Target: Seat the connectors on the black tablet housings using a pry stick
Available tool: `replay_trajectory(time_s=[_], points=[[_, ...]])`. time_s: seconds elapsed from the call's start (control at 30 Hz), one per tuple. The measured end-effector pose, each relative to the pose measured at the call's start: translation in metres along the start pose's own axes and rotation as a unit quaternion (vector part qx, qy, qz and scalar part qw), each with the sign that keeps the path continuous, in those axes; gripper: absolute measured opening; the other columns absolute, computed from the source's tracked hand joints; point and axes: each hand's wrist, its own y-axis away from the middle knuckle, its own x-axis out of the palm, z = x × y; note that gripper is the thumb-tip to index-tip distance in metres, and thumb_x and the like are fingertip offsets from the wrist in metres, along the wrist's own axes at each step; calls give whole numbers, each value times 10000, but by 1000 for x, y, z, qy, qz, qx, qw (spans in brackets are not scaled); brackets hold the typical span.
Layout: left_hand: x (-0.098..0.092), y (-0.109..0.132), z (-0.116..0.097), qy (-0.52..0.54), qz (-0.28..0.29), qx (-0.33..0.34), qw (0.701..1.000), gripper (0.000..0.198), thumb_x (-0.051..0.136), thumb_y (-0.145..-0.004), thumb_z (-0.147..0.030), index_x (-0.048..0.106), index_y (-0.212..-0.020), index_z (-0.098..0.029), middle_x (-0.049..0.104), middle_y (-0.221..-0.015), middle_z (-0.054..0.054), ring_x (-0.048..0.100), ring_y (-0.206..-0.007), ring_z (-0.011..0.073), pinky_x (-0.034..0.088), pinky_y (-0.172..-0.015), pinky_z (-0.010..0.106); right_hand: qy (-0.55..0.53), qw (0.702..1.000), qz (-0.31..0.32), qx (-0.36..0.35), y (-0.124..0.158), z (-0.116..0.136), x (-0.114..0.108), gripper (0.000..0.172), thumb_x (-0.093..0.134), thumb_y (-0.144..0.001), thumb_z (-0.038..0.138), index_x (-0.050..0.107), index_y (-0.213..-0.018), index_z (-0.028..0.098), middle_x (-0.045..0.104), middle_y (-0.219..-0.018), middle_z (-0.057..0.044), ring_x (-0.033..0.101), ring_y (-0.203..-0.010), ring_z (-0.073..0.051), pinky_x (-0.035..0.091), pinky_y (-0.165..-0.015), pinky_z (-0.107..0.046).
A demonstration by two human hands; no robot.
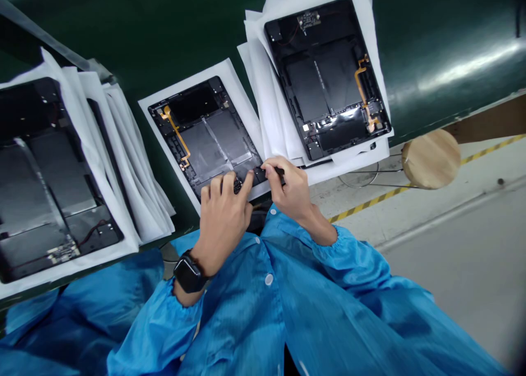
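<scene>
Blue smock (304, 299), nearest; open tablet housing (217, 140), on white sheet (237, 99) atop desk (184, 14), probably against scratches; left hand (224, 217), fingers spread, apparently steadying the near edge; right hand (290, 189), pinched on a small dark item (280, 171) at the corner.

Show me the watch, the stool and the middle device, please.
Watch (189, 273): head view, on its dark face.
Stool (431, 159): head view, on its round wooden seat.
Middle device (205, 144): head view, on the dark panel in its open interior.
</scene>
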Motion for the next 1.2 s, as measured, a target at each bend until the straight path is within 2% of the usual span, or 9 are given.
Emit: replay_trajectory(time_s=[0.23, 0.43, 0.57, 0.7, 0.93, 1.2], points=[[4, 3, 2, 4, -9, -2, 1000, 562, 510, -979, -186, 530, -1539, -218, 592, -1327, 204, 539, -1183, 375, 446, -894, 490, 50, 999, -15, -4, 2, 1, 5, 157, 445, -1096, 217, 598, -1060, 217, 704, -949, -58, 686, -883, -179, 556, -811, -326], [15, 16, 2, 44, -44, -12, 998, 548, 512, -987, -171, 549, -1533, -195, 593, -1377, 223, 510, -1279, 392, 444, -969, 525, -5, 999, -11, 39, 1, 6, 0, 169, 466, -1094, 250, 620, -1037, 210, 710, -930, -54, 691, -848, -170, 565, -797, -317], [22, 24, 2, 74, -78, -12, 994, 514, 522, -994, -164, 581, -1504, -183, 606, -1398, 223, 513, -1320, 378, 423, -1020, 518, -67, 996, 22, 55, 1, 8, -4, 181, 484, -1094, 276, 639, -1041, 201, 709, -918, -44, 672, -779, -143, 547, -738, -287], [26, 29, 2, 78, -87, -11, 993, 497, 540, -995, -167, 595, -1488, -189, 602, -1430, 217, 511, -1353, 369, 396, -1054, 514, -78, 993, 63, 67, -3, 7, -5, 198, 497, -1095, 304, 650, -1021, 203, 699, -881, -26, 639, -726, -129, 513, -688, -271], [30, 29, 2, 78, -107, -16, 991, 467, 557, -994, -167, 625, -1455, -181, 609, -1421, 216, 526, -1342, 363, 395, -1052, 506, -77, 989, 108, 63, -12, 7, -8, 186, 497, -1090, 262, 643, -996, 194, 695, -879, -21, 644, -745, -123, 498, -711, -264], [28, 30, 0, 98, -93, -24, 990, 504, 543, -982, -155, 605, -1481, -189, 604, -1442, 223, 515, -1366, 374, 400, -1058, 529, -6, 997, 75, 35, -11, 10, -3, 185, 478, -1094, 263, 628, -999, 212, 707, -869, -29, 654, -737, -143, 521, -730, -282]])
